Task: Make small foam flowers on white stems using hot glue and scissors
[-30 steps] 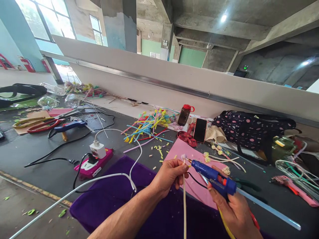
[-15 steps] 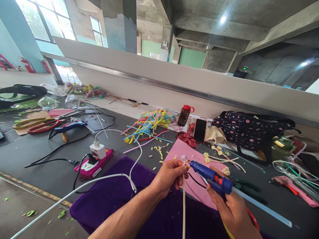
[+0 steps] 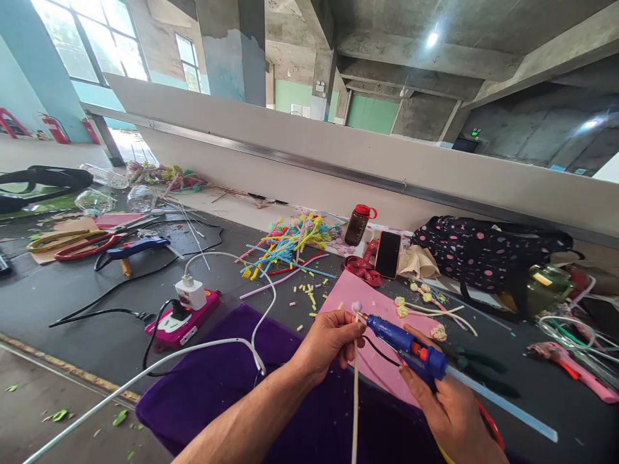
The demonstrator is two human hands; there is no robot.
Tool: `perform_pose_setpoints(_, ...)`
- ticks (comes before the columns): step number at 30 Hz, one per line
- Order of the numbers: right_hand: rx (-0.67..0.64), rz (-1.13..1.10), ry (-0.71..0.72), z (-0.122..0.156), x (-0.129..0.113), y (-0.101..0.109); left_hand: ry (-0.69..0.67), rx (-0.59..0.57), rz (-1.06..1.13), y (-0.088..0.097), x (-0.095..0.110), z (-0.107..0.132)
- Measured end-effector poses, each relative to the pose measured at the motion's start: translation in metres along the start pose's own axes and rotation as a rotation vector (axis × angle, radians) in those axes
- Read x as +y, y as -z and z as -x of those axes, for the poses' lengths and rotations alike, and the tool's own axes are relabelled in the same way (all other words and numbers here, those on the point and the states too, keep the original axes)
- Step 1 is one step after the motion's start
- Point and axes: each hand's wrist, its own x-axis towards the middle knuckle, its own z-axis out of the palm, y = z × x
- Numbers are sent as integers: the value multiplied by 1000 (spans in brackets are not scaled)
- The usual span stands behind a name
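Over the near edge of the pink sheet (image 3: 343, 290), the left hand (image 3: 336, 338) pinched a pale stem (image 3: 356, 399) between thumb and fingers, its lilac head (image 3: 356, 307) just above them and the rest hanging down. The right hand (image 3: 447, 399) was wrapped around a blue glue gun (image 3: 401, 338), nozzle at the stem just below the head; whether they touched was too small to tell. A clear glue stick (image 3: 507, 403) jutted from its back, and a black cord (image 3: 384, 353) ran beneath it. Beyond the fingers, yellowish flower heads (image 3: 401, 306) lay on the sheet, with yellow snippets (image 3: 311, 296) to its left. A white cable (image 3: 193, 345) crossed the purple cloth (image 3: 203, 374). Past a heap of coloured stems (image 3: 300, 238) stood a red-lidded bottle (image 3: 356, 227), its darkness perhaps its wall, perhaps its contents. Clear plastic bottles (image 3: 142, 196) sat far left; a patterned bag (image 3: 483, 254) slumped at right.
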Motion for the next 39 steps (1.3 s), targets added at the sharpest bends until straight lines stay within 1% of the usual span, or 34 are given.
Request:
perform_pose_setpoints(4, 15, -2, -22, 0, 1, 0, 1, -2, -17, 1, -2, -1)
perform_pose_setpoints(11, -31, -30, -5, 1, 2, 1, -6, 11, -19, 2, -2, -2)
perform_pose_setpoints(17, 57, -63, 9, -1, 2, -2, -12, 5, -2, 2, -2, -1)
perform_pose_setpoints(22, 70, -136, -6, -2, -3, 2, -21, 4, -8, 2, -2, 0)
perform_pose_setpoints(27, 137, -328, -196, -4, -6, 9, -2, 0, 2, 1, 1, 0)
perform_pose_setpoints(30, 219, -470, -305, -12, -2, 2, -9, -13, 21, 0, 3, 3)
perform_pose_setpoints(32, 233, -632, -394, -20, 2, -7, -7, -29, 29, -1, 5, 5)
perform_pose_setpoints(35, 126, -903, -541, -29, 8, -23, -1, -65, 57, -1, 6, 7)
perform_pose_setpoints(37, 28, -942, -611, -33, 12, -32, -4, -84, 75, -1, 7, 8)
perform_pose_setpoints(39, -44, -904, -638, -36, 15, -37, -13, -93, 81, -1, 8, 8)
